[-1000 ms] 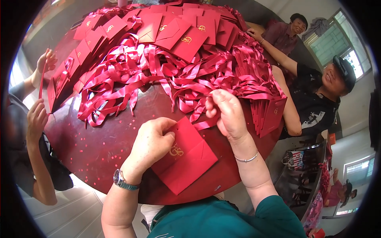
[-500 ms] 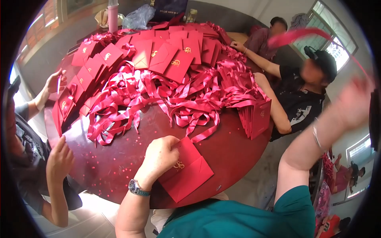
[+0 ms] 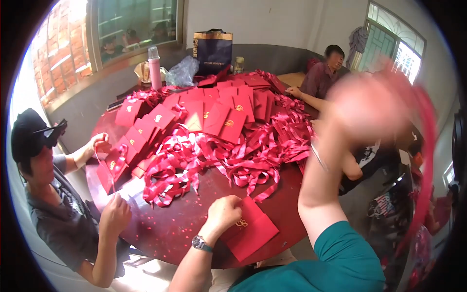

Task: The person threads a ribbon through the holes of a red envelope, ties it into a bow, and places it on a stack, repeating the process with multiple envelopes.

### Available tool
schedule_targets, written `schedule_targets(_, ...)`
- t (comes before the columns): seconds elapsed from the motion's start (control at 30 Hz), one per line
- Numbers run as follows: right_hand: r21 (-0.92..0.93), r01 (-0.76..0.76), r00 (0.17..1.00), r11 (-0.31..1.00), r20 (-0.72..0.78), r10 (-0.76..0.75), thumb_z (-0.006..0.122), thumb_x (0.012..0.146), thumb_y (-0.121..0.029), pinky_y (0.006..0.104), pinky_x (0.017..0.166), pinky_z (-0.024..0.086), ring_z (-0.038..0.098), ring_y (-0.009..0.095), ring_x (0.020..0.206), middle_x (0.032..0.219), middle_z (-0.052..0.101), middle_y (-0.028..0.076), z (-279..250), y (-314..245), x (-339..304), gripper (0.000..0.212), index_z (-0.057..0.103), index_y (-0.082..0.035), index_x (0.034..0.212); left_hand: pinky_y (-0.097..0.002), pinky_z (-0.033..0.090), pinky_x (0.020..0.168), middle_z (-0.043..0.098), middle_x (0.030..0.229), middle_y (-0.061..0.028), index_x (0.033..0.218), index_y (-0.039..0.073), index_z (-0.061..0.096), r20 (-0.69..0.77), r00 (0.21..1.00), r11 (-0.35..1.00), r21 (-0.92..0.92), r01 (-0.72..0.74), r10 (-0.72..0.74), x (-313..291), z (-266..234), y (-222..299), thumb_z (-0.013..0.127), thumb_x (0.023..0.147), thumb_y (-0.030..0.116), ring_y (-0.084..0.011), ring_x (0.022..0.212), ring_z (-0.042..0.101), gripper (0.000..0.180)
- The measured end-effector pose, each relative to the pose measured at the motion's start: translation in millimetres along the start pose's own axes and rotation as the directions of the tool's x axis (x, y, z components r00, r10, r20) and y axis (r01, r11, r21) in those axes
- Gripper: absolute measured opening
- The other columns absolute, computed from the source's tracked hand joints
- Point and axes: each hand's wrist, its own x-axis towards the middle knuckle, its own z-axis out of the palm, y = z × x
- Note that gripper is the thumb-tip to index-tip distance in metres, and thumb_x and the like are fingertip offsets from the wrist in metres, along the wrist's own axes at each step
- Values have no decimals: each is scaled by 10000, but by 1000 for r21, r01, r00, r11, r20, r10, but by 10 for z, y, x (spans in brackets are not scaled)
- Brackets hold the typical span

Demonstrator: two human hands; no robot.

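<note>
Left hand: lay curled, fingers down, on a flat red paper envelope with a gold emblem, pinning it to the near edge of the round dark-red table. Right hand: raised high and blurred, trailing a long red satin ribbon; grip state could not be told. Heap of loose red ribbons lay mid-table, within reach.

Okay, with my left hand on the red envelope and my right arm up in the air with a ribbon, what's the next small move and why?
Probably bring the raised right hand down toward the red envelope. The left hand presses that envelope flat at the near edge of the round table, and a red ribbon trails from the blurred right hand, well above it. Ribbon and envelope are apart, so lowering looks like the step that joins them.
</note>
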Motion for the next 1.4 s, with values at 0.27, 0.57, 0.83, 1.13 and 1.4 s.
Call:
schedule_targets(0.27,-618,-752,631,228,-577,519,470,939,28,267,701,558,674,194,915,1513,360,205,-1223,2188,-989,626,238,-5,1519,-419,526,860,713,961,-158,1044,72,716,15,999,999,6,40,-40,-69,-22,-34,585,784,166,-327,957,677,306)
schedule_targets(0.57,-414,-900,315,-141,-837,447,493,965,-12,228,688,540,649,97,765,1039,689,83,-1234,815,-1895,258,621,16,1187,-380,536,842,713,963,-175,1049,37,706,3,999,999,-33,32,-32,-41,-6,-60,603,777,96,-297,935,695,296)
schedule_targets(0.83,-876,-338,369,-344,-460,808,658,839,-42,340,776,539,680,269,846,927,700,130,-868,600,-1943,169,704,-30,1002,-297,520,768,709,857,-119,1019,-52,682,160,977,959,-224,176,-141,45,-226,22,561,753,1,-164,806,665,297)
schedule_targets(1.13,-949,-167,195,-268,-298,934,729,802,-202,402,886,446,579,237,939,914,658,19,-390,526,-2194,157,658,-96,894,-329,529,725,704,807,-159,975,-14,703,-5,973,938,-268,221,-230,12,-288,-250,560,725,34,-230,751,690,292)
schedule_targets(1.4,-857,-411,458,-310,-488,743,637,871,-99,398,686,513,638,324,780,821,636,140,-322,689,-2058,71,616,-32,884,-289,530,757,724,906,-132,1058,-51,662,55,970,849,-473,235,-237,21,-283,-146,601,827,-8,-166,825,683,242)
